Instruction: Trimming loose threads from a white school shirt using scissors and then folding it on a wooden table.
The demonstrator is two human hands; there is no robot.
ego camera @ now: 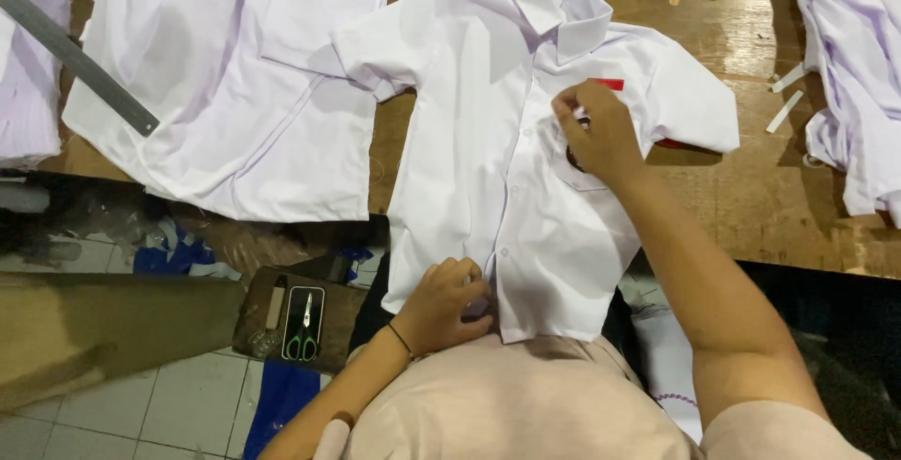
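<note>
a small white short-sleeved shirt (488,169) lies face up on the wooden table (751,197), with its collar pointing away from the person and its lower hem hanging over the near edge of the table, just in front of the person's body. the front of the shirt is buttoned along the middle line.

the left hand (441,305) is at the bottom of the shirt, near the hem. its fingers are curled and they pinch the cloth beside the button line, so the hand is closed on the shirt. a thin dark band is around the left wrist.

the right hand (596,136) rests on the chest part of the shirt, over the pocket area. the fingers are bent and press on the cloth; something small and dark shows under them, but i cannot tell what it is, and i cannot tell if the hand really grips it. just beside this hand there is a small red patch (608,84) on the shirt.

to the left, another white shirt (235,94) is spread flat on the table, and a long grey metal ruler (75,61) lies over its edge. more white cloth (845,66) is piled at the right side of the table. lower left, on a dark low surface near the tiled floor, green-handled scissors (302,333) lie.
</note>
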